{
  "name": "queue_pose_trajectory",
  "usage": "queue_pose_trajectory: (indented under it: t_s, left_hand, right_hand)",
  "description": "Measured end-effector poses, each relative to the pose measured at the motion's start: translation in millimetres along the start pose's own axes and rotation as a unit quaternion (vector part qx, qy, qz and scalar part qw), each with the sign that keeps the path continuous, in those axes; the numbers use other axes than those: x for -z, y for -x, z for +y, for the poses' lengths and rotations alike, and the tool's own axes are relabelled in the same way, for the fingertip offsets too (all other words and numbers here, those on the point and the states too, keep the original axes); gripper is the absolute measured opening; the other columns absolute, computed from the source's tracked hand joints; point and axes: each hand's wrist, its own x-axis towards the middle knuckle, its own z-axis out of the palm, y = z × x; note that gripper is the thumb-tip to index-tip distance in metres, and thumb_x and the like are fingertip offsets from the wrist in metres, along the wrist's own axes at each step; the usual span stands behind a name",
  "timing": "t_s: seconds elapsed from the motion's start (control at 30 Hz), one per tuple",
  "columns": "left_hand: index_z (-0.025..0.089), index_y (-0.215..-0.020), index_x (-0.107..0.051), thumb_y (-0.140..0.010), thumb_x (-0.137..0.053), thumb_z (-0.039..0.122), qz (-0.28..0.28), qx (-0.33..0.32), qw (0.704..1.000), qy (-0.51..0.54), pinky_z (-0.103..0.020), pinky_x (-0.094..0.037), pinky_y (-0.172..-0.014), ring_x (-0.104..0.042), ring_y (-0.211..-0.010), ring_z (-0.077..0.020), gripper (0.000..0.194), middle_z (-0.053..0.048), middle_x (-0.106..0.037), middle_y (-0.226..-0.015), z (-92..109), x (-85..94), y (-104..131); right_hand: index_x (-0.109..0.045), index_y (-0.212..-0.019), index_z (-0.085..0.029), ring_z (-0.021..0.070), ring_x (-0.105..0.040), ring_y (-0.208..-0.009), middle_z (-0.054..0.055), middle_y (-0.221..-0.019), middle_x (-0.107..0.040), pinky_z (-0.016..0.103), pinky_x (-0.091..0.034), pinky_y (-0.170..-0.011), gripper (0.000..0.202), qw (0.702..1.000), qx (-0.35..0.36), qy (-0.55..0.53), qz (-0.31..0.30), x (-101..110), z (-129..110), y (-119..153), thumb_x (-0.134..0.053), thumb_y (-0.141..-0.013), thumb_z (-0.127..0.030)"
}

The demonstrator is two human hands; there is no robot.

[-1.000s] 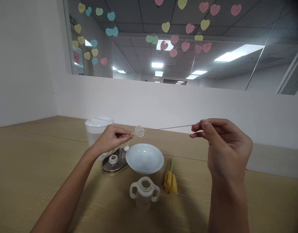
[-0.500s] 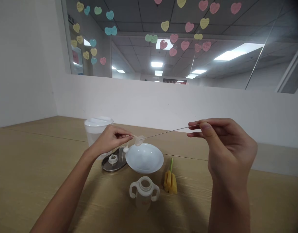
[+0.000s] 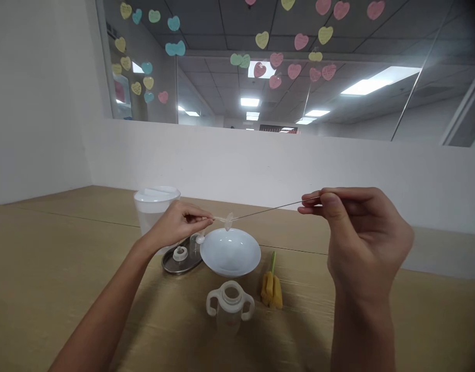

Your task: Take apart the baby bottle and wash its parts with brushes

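Note:
My left hand [image 3: 185, 219] is closed in a pinch on a thin, pale silicone straw [image 3: 219, 219] with a clear flared piece [image 3: 228, 222] at its right end. Between the fingertips of my right hand [image 3: 363, 237] is a thin metal wire [image 3: 274, 208], which slants down leftward to the flared piece. Whether its tip is inside the straw is hidden. Both parts are held above the rim of a white bowl [image 3: 230, 253]. In front of the bowl stands a translucent bottle with two handles [image 3: 230, 307], its top uncovered.
Left of the bowl, a metal tray [image 3: 179, 266] carries a white ring-shaped cap [image 3: 179, 253] and a clear dome-like part [image 3: 194, 245]. Behind my left hand is a white lidded bucket [image 3: 146, 209]. A yellow sponge brush with a green handle [image 3: 272, 289] lies right of the bowl.
The flared piece has shifted slightly right and turned edge-on, and more of the straw now shows beside my left fingers. My right hand has moved a little to the right with the wire.

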Motion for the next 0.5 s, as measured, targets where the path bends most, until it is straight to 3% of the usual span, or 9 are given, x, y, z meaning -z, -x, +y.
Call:
queue_pose_trajectory:
  t_s: [0.27,0.5]
  left_hand:
    - [0.016,-0.084,-0.075,-0.078,-0.060,0.033,-0.031,-0.003,0.999,0.019,-0.020,-0.043,-0.052,-0.060,-0.064,-0.0138,0.023,-0.005,-0.073,-0.080,1,-6.1,-1]
    - [0.013,-0.069,-0.068,-0.082,-0.053,0.038,-0.064,-0.015,0.998,0.000,-0.020,-0.032,-0.047,-0.046,-0.054,-0.0106,0.033,-0.001,-0.058,-0.058,2,-15.7,-3]
  right_hand:
    - [-0.060,-0.078,-0.017,0.0139,-0.065,-0.065,-0.001,-0.069,-0.064,0.030,-0.058,-0.057,0.004,0.999,0.023,-0.020,0.036,-8,3,2,-0.063,-0.080,-0.019]
    - [-0.059,-0.077,-0.017,0.0137,-0.064,-0.063,-0.001,-0.069,-0.063,0.030,-0.056,-0.055,0.005,0.998,0.036,-0.007,0.058,-11,4,3,-0.062,-0.080,-0.020]
